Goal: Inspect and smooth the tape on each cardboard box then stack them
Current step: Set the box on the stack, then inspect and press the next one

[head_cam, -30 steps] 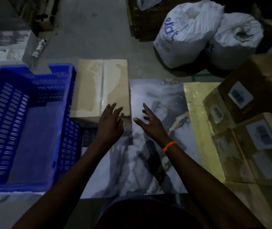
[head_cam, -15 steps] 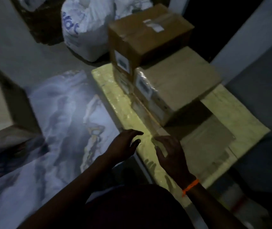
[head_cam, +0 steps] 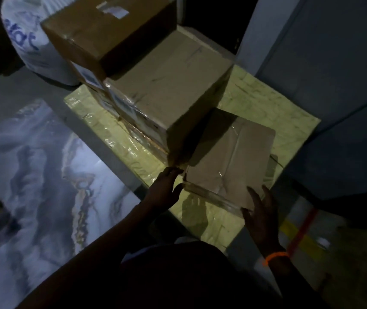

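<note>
Head camera looks down in dim light, and both hands are at the small flat cardboard box [head_cam: 231, 161]. Left hand [head_cam: 166, 188] presses against the box's near-left corner, fingers spread wide and flat, nothing clamped. Right hand [head_cam: 259, 214] sits at the near-right corner, fingers open and reaching up over the top edge, thumb against the near side; an orange band [head_cam: 275, 257] circles that wrist. Between the two hands runs the box's near edge, where shiny clear tape [head_cam: 211, 195] catches the light. The box lies on a pale yellow slab [head_cam: 274, 108], its near edge seemingly a little off the surface, though the gloom makes that hard to call. Just beyond the left hand stands a taller cardboard box [head_cam: 166, 85], touching the small one's far-left side. Farther out, a darker box [head_cam: 102, 27] sits higher, and a white sack [head_cam: 30, 50] rests past it.
</note>
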A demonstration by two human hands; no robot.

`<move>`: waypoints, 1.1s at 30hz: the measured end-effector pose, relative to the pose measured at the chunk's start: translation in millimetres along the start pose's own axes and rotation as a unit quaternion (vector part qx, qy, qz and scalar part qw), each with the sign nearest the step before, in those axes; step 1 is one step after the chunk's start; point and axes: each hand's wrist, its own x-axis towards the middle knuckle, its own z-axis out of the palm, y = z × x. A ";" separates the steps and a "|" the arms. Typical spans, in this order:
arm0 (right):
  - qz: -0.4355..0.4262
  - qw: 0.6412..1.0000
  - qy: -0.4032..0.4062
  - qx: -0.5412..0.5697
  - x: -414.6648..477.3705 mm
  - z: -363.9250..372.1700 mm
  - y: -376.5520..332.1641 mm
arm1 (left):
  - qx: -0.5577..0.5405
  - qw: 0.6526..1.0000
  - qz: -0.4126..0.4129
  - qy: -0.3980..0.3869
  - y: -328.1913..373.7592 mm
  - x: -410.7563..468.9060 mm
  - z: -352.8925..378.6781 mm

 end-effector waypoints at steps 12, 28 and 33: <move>0.279 0.871 0.001 0.404 13.0 -15.6 17.6 | -0.175 0.967 -0.181 -0.047 34.9 6.4 30.9; 0.199 0.874 0.031 0.442 -162.9 -67.3 -90.1 | -0.382 0.912 -0.149 0.006 50.2 -183.0 -39.0; 0.166 0.877 -0.025 0.451 -193.1 -53.6 -148.2 | -0.417 0.884 -0.169 0.125 32.6 -282.1 -67.2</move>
